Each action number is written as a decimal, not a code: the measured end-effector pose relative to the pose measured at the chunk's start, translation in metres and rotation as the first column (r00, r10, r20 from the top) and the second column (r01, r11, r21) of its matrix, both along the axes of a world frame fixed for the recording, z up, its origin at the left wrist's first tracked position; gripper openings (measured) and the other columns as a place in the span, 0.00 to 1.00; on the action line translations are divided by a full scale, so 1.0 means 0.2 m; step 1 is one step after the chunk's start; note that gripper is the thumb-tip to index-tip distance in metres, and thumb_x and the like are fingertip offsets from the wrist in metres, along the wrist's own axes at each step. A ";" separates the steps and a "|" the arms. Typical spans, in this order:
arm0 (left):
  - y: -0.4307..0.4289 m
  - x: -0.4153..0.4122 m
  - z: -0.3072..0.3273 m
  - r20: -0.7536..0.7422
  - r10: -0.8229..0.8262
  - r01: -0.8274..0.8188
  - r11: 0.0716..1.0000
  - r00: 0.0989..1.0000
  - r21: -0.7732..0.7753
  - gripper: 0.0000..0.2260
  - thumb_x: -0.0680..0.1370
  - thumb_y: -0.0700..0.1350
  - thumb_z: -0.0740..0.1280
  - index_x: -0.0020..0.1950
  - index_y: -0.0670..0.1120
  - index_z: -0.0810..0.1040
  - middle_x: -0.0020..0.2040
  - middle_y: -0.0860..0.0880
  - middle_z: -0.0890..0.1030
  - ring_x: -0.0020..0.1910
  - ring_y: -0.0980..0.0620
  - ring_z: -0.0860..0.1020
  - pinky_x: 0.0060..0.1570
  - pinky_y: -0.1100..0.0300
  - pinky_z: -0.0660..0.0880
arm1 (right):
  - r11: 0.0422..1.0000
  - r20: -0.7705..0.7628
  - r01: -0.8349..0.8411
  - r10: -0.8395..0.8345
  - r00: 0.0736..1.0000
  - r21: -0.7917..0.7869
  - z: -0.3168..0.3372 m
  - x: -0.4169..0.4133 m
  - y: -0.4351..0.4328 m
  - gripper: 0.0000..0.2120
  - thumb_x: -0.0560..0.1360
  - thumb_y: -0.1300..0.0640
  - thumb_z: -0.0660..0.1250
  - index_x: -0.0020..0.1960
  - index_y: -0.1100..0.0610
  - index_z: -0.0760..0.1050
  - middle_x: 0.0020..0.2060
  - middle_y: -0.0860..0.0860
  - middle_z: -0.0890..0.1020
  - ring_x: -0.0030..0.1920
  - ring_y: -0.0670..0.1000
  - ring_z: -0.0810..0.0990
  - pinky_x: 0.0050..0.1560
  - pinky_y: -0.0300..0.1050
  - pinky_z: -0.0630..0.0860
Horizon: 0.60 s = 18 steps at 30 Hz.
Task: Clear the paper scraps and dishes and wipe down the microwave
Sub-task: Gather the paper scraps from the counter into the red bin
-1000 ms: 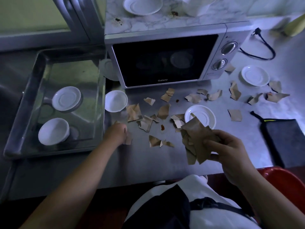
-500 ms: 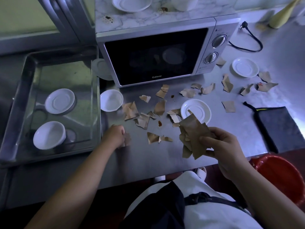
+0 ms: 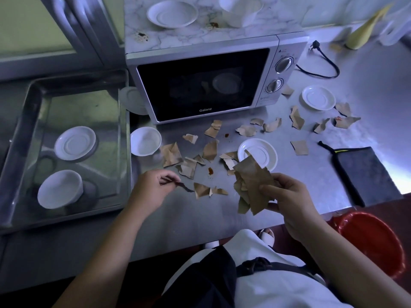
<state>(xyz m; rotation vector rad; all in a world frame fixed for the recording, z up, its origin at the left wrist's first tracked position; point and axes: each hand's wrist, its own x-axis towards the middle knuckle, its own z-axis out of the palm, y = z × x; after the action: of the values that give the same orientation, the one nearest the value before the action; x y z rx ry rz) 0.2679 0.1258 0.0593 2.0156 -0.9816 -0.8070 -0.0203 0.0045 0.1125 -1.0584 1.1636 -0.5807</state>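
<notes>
Several brown paper scraps (image 3: 210,150) lie scattered on the steel counter in front of the microwave (image 3: 206,83). My right hand (image 3: 287,198) grips a bunch of gathered scraps (image 3: 252,185) above the counter's front edge. My left hand (image 3: 153,187) pinches one thin scrap (image 3: 183,187), lifted edge-on just above the counter. White saucers (image 3: 258,154) (image 3: 318,97) and a small white bowl (image 3: 145,141) stand among the scraps. Another saucer (image 3: 172,14) and a cup (image 3: 241,10) sit on the stained microwave top.
A metal tray (image 3: 26,121) at the left holds a saucer (image 3: 75,143) and a bowl (image 3: 60,188). A grey cloth (image 3: 364,174) lies at the right, a red bin (image 3: 375,241) below the counter edge. A black power cord (image 3: 322,63) lies behind the microwave's right side.
My left hand has lifted a scrap off the counter and turned so its fingers show. The right hand keeps its bunch of scraps.
</notes>
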 end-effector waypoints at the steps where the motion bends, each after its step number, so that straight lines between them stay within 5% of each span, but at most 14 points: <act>1: 0.01 -0.05 0.07 -0.084 0.000 -0.008 0.996 0.996 -0.094 0.13 0.73 0.34 0.74 0.40 0.54 0.84 0.39 0.56 0.86 0.41 0.58 0.84 0.43 0.70 0.76 | 1.000 0.000 -0.002 0.002 1.000 0.005 0.00 0.01 0.00 0.14 0.74 0.72 0.66 0.44 0.57 0.84 0.37 0.54 0.86 0.36 0.52 0.85 0.34 0.43 0.81; 8: 0.00 -0.33 0.32 -0.484 -0.065 -0.171 0.888 0.873 -0.428 0.09 0.72 0.43 0.66 0.44 0.47 0.87 0.48 0.45 0.85 0.53 0.49 0.82 0.53 0.59 0.78 | 0.996 -0.002 -0.085 0.085 0.996 0.021 0.01 0.06 0.01 0.10 0.74 0.71 0.68 0.50 0.60 0.83 0.43 0.57 0.86 0.41 0.55 0.86 0.39 0.44 0.81; 11: -0.01 -0.39 0.34 -0.573 -0.099 -0.193 0.883 0.814 -0.427 0.07 0.72 0.46 0.71 0.43 0.45 0.87 0.45 0.43 0.85 0.45 0.49 0.82 0.46 0.61 0.78 | 0.996 -0.013 -0.094 0.094 0.996 0.012 0.01 0.07 0.02 0.10 0.73 0.71 0.67 0.50 0.62 0.82 0.42 0.57 0.86 0.40 0.55 0.86 0.38 0.43 0.81; 14: -0.04 -0.45 0.32 -0.593 -0.091 -0.189 0.900 0.800 -0.393 0.05 0.70 0.37 0.74 0.43 0.46 0.84 0.37 0.46 0.83 0.36 0.50 0.81 0.40 0.62 0.77 | 0.995 0.015 -0.103 0.103 0.995 0.016 0.02 0.08 0.03 0.10 0.73 0.72 0.67 0.50 0.62 0.82 0.39 0.57 0.86 0.38 0.53 0.85 0.38 0.41 0.80; 18: -0.05 -0.52 0.29 -0.565 -0.050 -0.161 0.934 0.824 -0.318 0.09 0.69 0.39 0.74 0.43 0.52 0.81 0.37 0.51 0.84 0.38 0.54 0.82 0.38 0.64 0.77 | 0.984 0.067 -0.181 0.180 0.981 -0.002 0.04 0.10 0.05 0.11 0.73 0.72 0.68 0.51 0.62 0.82 0.41 0.59 0.86 0.41 0.55 0.86 0.42 0.42 0.81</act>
<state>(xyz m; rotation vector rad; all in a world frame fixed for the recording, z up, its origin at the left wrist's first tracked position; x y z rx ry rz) 0.1631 0.1153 0.1175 1.3604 -0.6521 -1.0336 -0.0011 0.0145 0.1201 -1.1196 0.9973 -0.4676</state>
